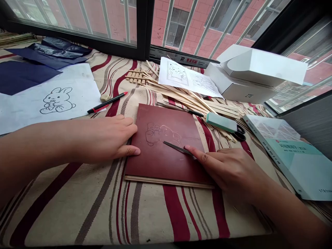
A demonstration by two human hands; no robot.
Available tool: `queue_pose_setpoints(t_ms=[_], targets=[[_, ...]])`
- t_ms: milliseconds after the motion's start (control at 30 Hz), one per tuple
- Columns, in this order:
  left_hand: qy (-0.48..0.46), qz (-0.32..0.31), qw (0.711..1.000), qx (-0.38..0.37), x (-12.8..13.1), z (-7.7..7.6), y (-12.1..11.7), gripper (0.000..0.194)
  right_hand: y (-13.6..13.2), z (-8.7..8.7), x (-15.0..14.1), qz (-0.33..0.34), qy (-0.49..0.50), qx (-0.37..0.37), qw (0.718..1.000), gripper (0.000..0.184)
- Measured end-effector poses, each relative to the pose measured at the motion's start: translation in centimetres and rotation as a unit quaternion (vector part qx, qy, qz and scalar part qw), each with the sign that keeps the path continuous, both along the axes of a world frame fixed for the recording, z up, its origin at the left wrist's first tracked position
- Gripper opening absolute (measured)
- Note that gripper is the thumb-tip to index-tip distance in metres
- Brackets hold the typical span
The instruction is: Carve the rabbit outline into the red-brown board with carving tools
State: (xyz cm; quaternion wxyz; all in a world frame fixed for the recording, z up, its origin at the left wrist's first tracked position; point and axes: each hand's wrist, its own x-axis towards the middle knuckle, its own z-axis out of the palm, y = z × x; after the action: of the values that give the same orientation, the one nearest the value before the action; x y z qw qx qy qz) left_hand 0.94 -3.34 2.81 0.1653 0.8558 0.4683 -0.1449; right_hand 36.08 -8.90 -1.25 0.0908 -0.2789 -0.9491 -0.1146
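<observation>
A reddish-brown board (160, 166) with a pale layered edge lies on the striped cloth. A rabbit outline (163, 133) is scratched into its upper half, turned on its side or upside down. My left hand (111, 138) holds the board's left edge, its thumb pressed on the top face. Between the fingers of my right hand (223, 166) is a thin, dark metal carving knife (176, 148), its index finger stretched along it. The tip touches the board just below the outline. The knife's rear end is hidden under my hand.
On the left lie a rabbit drawing (58, 100), dark blue sheets (28, 74) and a pen (107, 102). Behind the board are wooden strips (181, 93), a printed sheet (189, 77), a green-and-white block (221, 122) and scissors (240, 132). A book (290, 155) and white box (254, 76) stand right.
</observation>
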Motion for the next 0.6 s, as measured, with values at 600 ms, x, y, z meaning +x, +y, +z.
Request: queue_pose_setpoints(t_ms=[600], targets=[[-0.016, -0.008, 1.0, 0.002, -0.1, -0.1, 0.2, 0.051, -0.5, 0.6, -0.3, 0.008, -0.033, 0.074, 0.997, 0.042]])
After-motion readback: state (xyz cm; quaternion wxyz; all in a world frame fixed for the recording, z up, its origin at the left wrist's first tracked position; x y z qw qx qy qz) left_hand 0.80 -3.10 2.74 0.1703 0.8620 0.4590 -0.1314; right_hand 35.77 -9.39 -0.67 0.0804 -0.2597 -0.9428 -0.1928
